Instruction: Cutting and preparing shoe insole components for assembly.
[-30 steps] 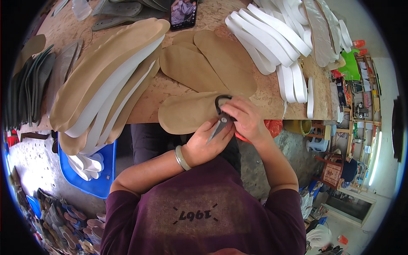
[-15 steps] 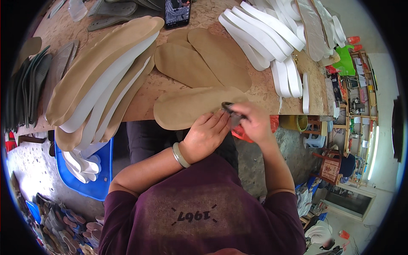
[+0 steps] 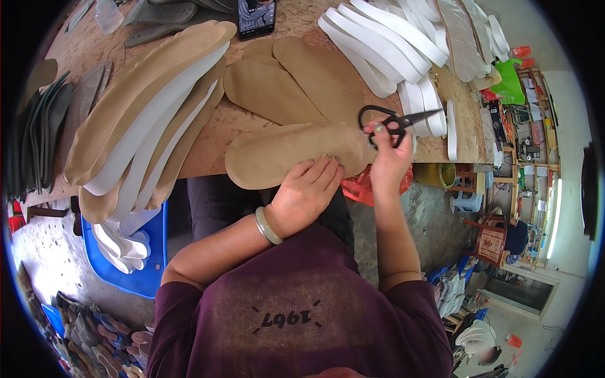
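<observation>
A pair of black-handled scissors (image 3: 401, 123) is in my right hand (image 3: 387, 160), its blades pointing right, away from the tan insole. That tan insole (image 3: 265, 156) lies flat along the table's front edge. My left hand (image 3: 310, 189) rests on its near side with the fingers stretched out over the surface. Just behind it, several more tan insoles (image 3: 268, 91) lie overlapping on the table. To the left leans a fanned stack of tan-covered white soles (image 3: 148, 107).
White sole pieces (image 3: 378, 47) are heaped at the back right of the wooden table (image 3: 205, 148). A phone (image 3: 256, 17) stands at the back. Grey soles (image 3: 53, 135) sit at far left. Below are a blue bin (image 3: 126, 280) and a red plastic bag (image 3: 359, 191).
My right hand has moved up and turned, swinging the scissors off the insole so the blades point right. My left hand has barely moved and stays on the insole.
</observation>
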A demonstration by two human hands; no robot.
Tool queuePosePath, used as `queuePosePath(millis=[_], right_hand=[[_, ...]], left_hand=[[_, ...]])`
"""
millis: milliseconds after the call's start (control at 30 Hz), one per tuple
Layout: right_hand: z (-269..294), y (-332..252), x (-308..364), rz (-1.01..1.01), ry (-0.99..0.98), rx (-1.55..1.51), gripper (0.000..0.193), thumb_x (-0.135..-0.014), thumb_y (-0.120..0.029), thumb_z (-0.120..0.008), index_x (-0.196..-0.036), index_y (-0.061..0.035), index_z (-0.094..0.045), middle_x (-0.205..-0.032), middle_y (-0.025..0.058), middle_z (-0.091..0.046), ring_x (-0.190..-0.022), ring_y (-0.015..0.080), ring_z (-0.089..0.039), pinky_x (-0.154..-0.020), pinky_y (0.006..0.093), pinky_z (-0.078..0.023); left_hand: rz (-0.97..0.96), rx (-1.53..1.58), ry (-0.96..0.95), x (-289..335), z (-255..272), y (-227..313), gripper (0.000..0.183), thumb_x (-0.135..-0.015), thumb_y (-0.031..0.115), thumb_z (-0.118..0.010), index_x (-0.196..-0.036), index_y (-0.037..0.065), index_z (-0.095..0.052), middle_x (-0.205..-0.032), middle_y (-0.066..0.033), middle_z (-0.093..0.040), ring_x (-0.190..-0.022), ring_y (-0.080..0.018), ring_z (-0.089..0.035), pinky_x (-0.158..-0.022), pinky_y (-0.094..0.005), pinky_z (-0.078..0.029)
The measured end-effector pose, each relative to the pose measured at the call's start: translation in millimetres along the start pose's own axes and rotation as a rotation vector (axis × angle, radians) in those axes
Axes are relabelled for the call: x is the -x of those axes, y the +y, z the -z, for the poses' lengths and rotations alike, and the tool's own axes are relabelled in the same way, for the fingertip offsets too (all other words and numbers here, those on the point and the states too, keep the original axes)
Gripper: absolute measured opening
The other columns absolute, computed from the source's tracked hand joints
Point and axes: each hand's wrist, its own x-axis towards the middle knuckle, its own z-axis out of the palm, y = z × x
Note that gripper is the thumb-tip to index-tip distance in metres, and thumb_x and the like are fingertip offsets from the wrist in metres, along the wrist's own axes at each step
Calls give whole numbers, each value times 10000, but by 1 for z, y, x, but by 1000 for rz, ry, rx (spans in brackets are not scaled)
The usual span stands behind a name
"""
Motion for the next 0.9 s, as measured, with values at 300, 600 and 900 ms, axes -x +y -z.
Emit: queuePosePath(millis=[300,600,900], right_hand=[[-10,-30,-13,817,-938,564,381,-676,23,-682,-1041,-86,-688,-929,94,-665,-792,301,-666,-673,366,-554],[-5,12,4,122,-373,353,156,-896,26,-639,-1047,-8,-653,-968,123,-691,-848,191,-684,-707,314,-558],[0,-15,-11,712,-771,664,423,-703,35,-670,-1112,-74,-674,-985,119,-679,-848,293,-669,-725,350,-561]], left_hand=[[1,118,-93,8,-1,-3,372,-746,69,-626,-1109,9,-681,-1185,-127,-651,-1096,-234,-641,-922,-356,-500],[-10,32,5,-3,2,-3,396,-768,88,-600,-1152,16,-667,-1201,-123,-658,-1128,-225,-636,-935,-351,-495],[-11,41,37,2,-4,-5,374,-803,139,-560,-1142,4,-640,-1185,-119,-648,-1156,-234,-600,-992,-345,-451]])
